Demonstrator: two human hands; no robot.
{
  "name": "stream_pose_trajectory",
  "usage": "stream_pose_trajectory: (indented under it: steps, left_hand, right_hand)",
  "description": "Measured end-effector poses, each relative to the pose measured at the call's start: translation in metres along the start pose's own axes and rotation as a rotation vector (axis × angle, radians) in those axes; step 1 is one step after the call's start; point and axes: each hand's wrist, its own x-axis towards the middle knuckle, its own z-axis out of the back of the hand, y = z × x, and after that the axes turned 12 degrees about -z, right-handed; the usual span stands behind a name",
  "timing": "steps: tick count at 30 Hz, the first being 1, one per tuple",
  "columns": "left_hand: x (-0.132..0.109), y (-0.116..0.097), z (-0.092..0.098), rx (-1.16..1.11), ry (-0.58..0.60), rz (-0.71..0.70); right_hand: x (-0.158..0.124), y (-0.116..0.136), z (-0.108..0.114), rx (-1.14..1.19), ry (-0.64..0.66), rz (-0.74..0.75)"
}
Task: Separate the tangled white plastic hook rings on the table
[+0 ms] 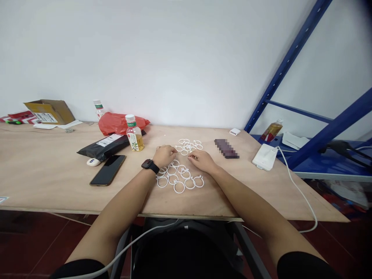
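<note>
White plastic rings point(179, 170) lie in two loose clusters at the middle of the table point(58, 166), one just beyond the other. The left hand point(164, 155) and right hand point(202, 161) rest between the clusters, touching rings, relaxed and released, with fingers lightly curled and no clear grip. Left of them stand a bottle of tea point(135, 133) and a black parcel point(104, 149), with a phone point(107, 170) nearer. A red bag point(120, 123) lies behind the parcel. To the right are a pixelated dark rectangle point(226, 148) and a white charger point(265, 157) with its cable.
</note>
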Motion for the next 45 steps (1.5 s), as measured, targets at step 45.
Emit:
stream_pose_trajectory:
  steps: [45]
  left_hand:
    - [0.003, -0.014, -0.023, -0.707, -0.262, -0.104]
  right_hand:
    - [-0.004, 0.025, -0.004, 0.434, -0.232, 0.088]
